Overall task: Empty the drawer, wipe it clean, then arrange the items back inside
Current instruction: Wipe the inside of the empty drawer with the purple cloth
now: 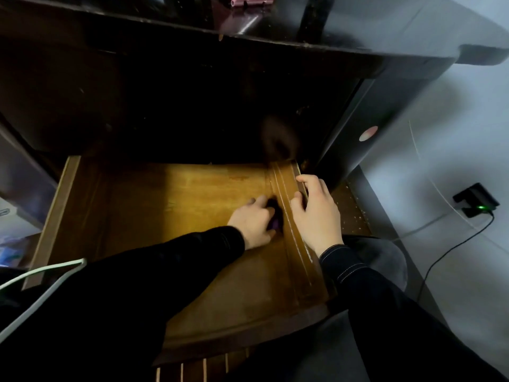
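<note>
Sleeves, dark, nearest. Drawer (pixel 192 216): pulled out, wooden floor bare. Left hand (pixel 252 226): grip closed on a dark purple cloth (pixel 275 219), pressed against the right wall. Right hand (pixel 316 213): grip curled over that wall, steadying. Corners are best wiped firmly.

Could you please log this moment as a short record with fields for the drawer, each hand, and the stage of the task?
drawer: pulled open, wooden floor bare, no items visible inside
left hand: pressed on the drawer floor near the right wall, closed over a small purple cloth
right hand: resting on the drawer's right side wall, fingers curled over its rim
stage: looks like wiping; the items are not yet put back
</note>
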Motion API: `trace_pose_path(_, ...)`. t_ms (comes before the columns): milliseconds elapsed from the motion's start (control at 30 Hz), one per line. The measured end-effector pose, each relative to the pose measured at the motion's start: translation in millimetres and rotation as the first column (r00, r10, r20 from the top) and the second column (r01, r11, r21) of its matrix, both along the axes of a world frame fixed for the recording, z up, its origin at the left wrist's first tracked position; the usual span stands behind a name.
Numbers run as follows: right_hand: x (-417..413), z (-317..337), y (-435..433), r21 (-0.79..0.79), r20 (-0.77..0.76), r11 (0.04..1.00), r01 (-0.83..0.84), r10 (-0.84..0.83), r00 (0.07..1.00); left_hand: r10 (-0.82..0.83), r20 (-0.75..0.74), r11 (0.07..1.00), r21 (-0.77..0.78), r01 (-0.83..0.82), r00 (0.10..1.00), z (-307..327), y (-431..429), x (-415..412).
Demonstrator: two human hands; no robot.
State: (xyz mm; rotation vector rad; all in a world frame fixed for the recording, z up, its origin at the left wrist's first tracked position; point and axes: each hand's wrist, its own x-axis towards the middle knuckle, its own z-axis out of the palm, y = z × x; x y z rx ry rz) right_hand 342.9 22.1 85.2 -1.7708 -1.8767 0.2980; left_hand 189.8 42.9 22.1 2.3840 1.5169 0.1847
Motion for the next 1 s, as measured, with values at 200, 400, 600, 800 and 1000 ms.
trace_pose_path(200,-1,-1,1,0.013,0.023,1.000,-0.006,0.006,1.000,-0.123,-0.082,0.987,0.095,0.131,0.989,-4,-15,5)
trace_pose_path(400,-2,-1,0,0.026,0.036,1.000,-0.007,0.006,0.999,-0.443,-0.182,0.881,0.091,0.464,0.878,-8,-61,1)
trace_pose_path(600,-1,-1,0,0.014,0.030,1.000,-0.006,0.006,1.000,-0.144,-0.213,0.982,0.086,0.166,0.966,6,-6,-9)
trace_pose_path(800,-1,-2,1,0.015,0.032,1.000,-0.002,0.001,1.000,-0.222,-0.202,0.970,0.049,0.236,0.954,5,-22,2)
trace_pose_path(1000,-2,-1,0,0.006,0.032,1.000,0.005,-0.005,0.999,-0.612,-0.230,0.774,0.023,0.633,0.757,-9,-75,-9)
